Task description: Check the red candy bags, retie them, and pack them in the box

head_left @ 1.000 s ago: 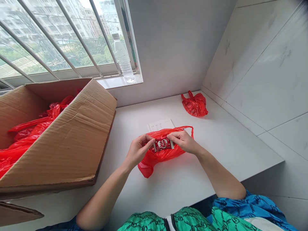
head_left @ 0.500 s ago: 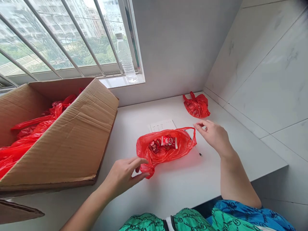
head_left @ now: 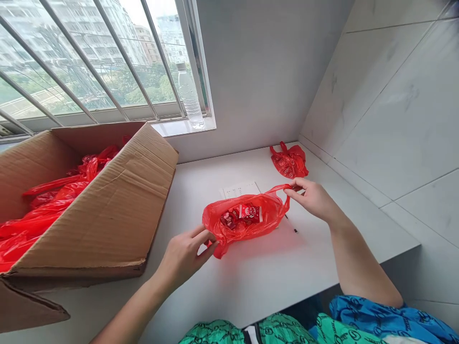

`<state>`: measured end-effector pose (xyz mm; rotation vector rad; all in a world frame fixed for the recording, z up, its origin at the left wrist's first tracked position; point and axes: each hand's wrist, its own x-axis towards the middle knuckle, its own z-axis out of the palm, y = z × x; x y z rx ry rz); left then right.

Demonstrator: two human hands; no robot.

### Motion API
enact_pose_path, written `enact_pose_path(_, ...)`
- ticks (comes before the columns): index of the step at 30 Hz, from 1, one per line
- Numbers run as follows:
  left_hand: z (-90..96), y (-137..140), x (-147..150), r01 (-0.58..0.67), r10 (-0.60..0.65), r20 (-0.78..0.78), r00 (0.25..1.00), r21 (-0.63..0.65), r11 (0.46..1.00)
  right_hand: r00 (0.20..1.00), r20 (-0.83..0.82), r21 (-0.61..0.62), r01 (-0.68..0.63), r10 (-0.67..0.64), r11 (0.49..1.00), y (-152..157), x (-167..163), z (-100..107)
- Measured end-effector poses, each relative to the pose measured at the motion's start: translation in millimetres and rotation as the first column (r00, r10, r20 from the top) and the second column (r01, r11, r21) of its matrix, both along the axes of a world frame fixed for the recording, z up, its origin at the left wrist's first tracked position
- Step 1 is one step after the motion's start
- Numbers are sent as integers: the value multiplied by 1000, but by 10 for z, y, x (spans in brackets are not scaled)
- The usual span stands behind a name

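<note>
A red plastic bag (head_left: 236,235) lies on the white table with its mouth spread wide. Small red wrapped packets (head_left: 250,213) show inside it. My right hand (head_left: 311,198) pinches the bag's right handle between thumb and fingers. At the bag's left end, my left hand (head_left: 190,252) is closed on the left handle, thumb and fingertips together at the plastic. Partly under the bag are a sheet of paper with writing (head_left: 239,190) and a pen (head_left: 294,230), of which only one end shows.
A knotted red bag (head_left: 289,160) sits at the table's back near the wall. On the left stands an open cardboard box (head_left: 107,210) holding several red bags (head_left: 64,196). A clear water bottle (head_left: 191,98) stands on the sill by the barred window.
My left hand has closed its fingers on the bag's left handle. The right hand has taken hold of the right handle and slightly lifted it. The view has shifted a little.
</note>
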<state>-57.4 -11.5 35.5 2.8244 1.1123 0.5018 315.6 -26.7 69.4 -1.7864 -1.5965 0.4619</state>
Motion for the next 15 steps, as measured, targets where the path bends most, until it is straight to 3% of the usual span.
enact_pose_path(4, 142, -60, 64, -4, 4, -39, 999, 5, 1000, 965, -232, 82, -104, 121, 991, 97, -22, 158)
enact_pose_path(8, -24, -202, 226, 39, -37, -206, 978, 8, 999, 897, -372, 52, -238, 240, 970, 167, -136, 284)
enact_pose_path(10, -104, -209, 233, 20, -17, -218, 976, 15, 1000, 866, -417, 63, -277, 277, 959, 186, -195, 322)
enact_pose_path(13, -26, -102, 117, -85, 85, -73, 994, 1, 996, 812, -469, 147, -315, 347, 937, 212, -265, 380)
enact_pose_path(15, 167, 27, 16, -172, 181, 147, 973, -68, 983, 764, -513, 235, -314, 391, 920, 249, -315, 430)
